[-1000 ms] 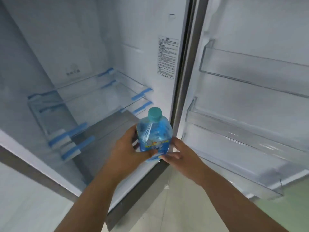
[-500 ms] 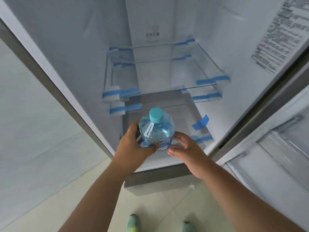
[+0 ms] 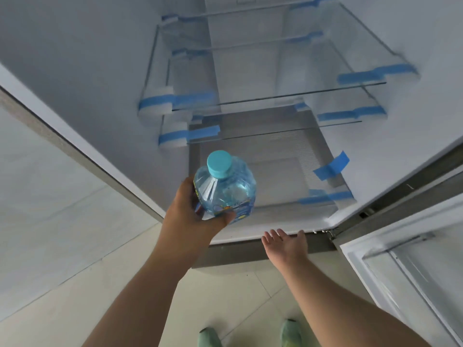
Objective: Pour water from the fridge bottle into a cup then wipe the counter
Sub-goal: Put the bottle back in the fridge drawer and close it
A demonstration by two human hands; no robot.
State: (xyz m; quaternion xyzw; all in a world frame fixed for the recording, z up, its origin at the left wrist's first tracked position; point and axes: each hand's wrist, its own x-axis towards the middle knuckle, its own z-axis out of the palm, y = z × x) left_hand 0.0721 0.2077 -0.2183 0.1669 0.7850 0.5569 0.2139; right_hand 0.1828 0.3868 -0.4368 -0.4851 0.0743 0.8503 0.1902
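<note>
A clear blue water bottle (image 3: 226, 189) with a teal cap and a blue label is upright in front of the open fridge (image 3: 250, 71). My left hand (image 3: 195, 219) grips it round the lower body, thumb across the label. My right hand (image 3: 285, 244) hovers lower and to the right, fingers straight and spread, holding nothing, just in front of the fridge's bottom edge. No cup or counter is in view.
Glass shelves (image 3: 275, 96) taped with blue strips fill the fridge interior. The open fridge door (image 3: 413, 271) stands at the right. A white wall is at the left. Pale floor tiles (image 3: 238, 309) and my green shoes (image 3: 290, 333) lie below.
My right hand has let go of the bottle and dropped down to the right. The view has tilted further down towards the fridge's bottom and the floor.
</note>
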